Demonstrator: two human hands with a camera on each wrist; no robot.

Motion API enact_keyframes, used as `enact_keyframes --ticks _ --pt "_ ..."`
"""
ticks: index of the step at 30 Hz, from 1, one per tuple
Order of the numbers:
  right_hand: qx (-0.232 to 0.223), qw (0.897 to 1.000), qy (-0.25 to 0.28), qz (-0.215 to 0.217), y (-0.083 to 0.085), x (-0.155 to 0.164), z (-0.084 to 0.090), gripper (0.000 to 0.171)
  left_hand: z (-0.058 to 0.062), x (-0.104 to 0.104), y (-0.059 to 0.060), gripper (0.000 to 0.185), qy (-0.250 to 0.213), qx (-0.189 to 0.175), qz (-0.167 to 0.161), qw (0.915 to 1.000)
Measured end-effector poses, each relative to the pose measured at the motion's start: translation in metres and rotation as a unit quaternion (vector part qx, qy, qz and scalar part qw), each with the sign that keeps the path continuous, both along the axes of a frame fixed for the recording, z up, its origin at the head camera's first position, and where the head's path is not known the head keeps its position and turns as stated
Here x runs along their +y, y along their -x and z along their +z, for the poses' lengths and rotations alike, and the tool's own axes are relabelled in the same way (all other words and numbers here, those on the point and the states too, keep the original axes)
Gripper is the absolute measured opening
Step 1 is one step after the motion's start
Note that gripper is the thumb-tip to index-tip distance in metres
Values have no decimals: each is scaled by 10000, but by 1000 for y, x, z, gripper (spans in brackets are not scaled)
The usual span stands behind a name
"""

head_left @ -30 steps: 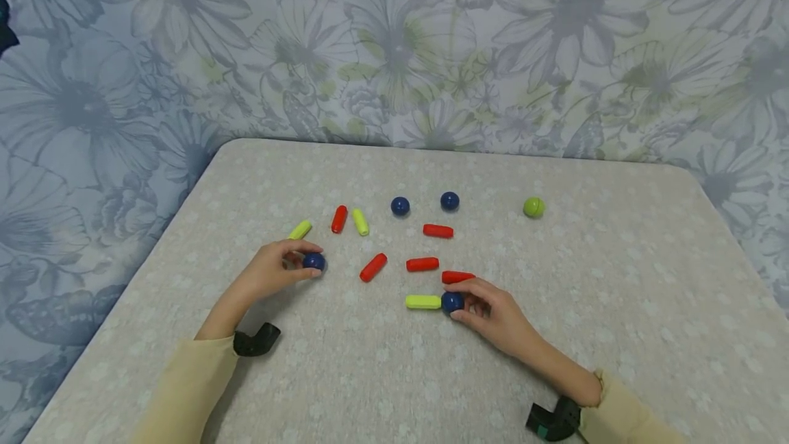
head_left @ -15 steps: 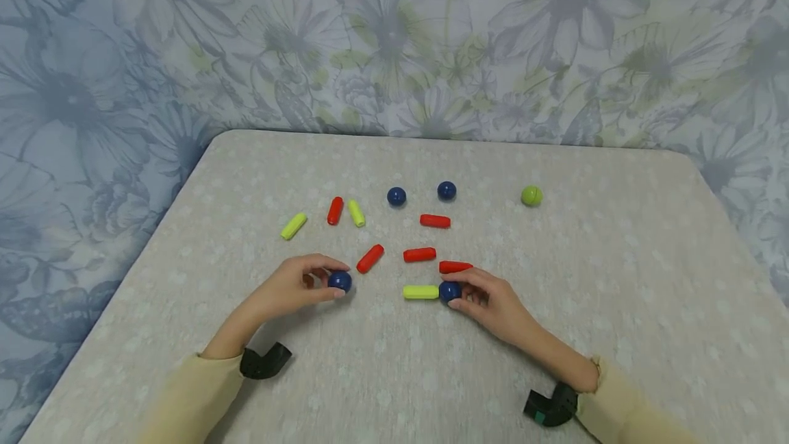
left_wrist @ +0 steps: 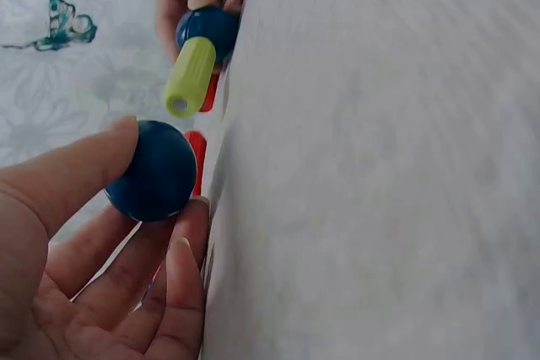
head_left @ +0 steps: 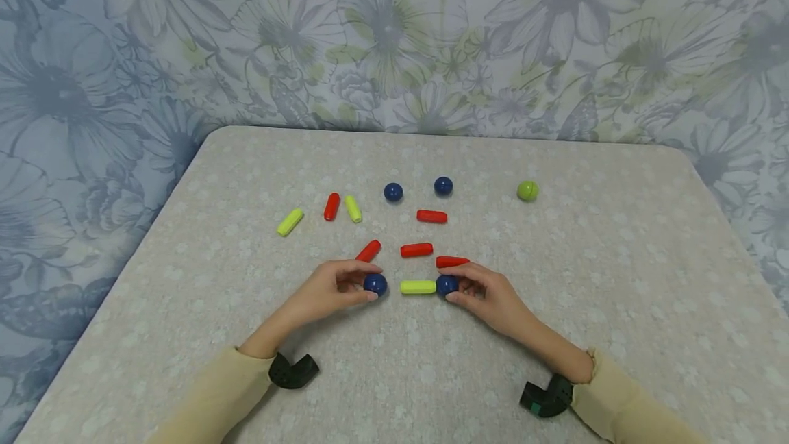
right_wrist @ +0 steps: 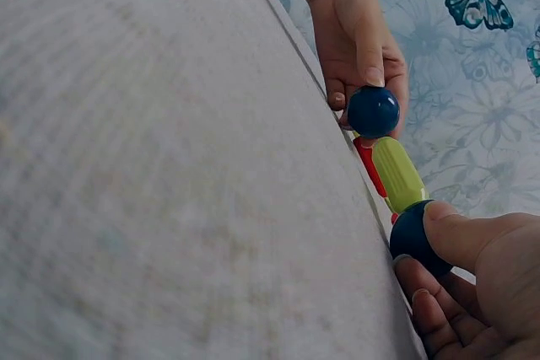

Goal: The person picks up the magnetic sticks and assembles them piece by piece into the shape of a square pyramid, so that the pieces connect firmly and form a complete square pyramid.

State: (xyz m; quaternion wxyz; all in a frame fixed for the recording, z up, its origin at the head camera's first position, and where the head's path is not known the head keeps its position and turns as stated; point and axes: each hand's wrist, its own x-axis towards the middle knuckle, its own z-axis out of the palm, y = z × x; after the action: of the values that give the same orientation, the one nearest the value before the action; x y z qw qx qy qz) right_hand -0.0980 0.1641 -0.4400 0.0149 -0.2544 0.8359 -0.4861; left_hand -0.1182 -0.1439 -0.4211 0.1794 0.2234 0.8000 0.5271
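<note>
My left hand (head_left: 335, 288) pinches a dark blue ball (head_left: 375, 284) on the table, a short gap from the left end of a yellow-green rod (head_left: 418, 286). In the left wrist view thumb and fingers hold this blue ball (left_wrist: 156, 171) with the yellow-green rod (left_wrist: 189, 77) just beyond it. My right hand (head_left: 490, 295) pinches a second blue ball (head_left: 446, 285) that touches the rod's right end. The right wrist view shows this second ball (right_wrist: 415, 237) under my thumb, the rod (right_wrist: 397, 174) and the far ball (right_wrist: 373, 111).
Red rods (head_left: 416, 249) lie just behind the hands on the pale table (head_left: 616, 279). Farther back lie two blue balls (head_left: 393, 192), a green ball (head_left: 527, 190), more red and yellow rods (head_left: 290, 222). Floral cloth hangs behind.
My left hand has slid the blue ball rightward across the table, from near the left rods to just beside the yellow-green rod's left end. The right hand stays on its ball.
</note>
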Motion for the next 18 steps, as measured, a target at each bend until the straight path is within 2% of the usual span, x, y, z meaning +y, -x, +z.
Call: enact_keyframes --ticks 3,8,13,16,18 --pt "15 10000 31 33 1 2 -2 36 -1 6 0 39 2 70 10 10000" --pt "-4 10000 8 -7 0 2 0 36 -4 19 -2 36 272 317 46 9991" --pt "-67 9999 -63 -94 0 2 1 36 -4 26 -5 37 361 376 212 9984" --pt "-125 9998 -84 -101 0 2 1 36 10 30 -10 35 318 299 310 9986" --pt "-131 9998 -74 -105 -1 2 1 35 10 30 -10 34 318 296 348 9985"
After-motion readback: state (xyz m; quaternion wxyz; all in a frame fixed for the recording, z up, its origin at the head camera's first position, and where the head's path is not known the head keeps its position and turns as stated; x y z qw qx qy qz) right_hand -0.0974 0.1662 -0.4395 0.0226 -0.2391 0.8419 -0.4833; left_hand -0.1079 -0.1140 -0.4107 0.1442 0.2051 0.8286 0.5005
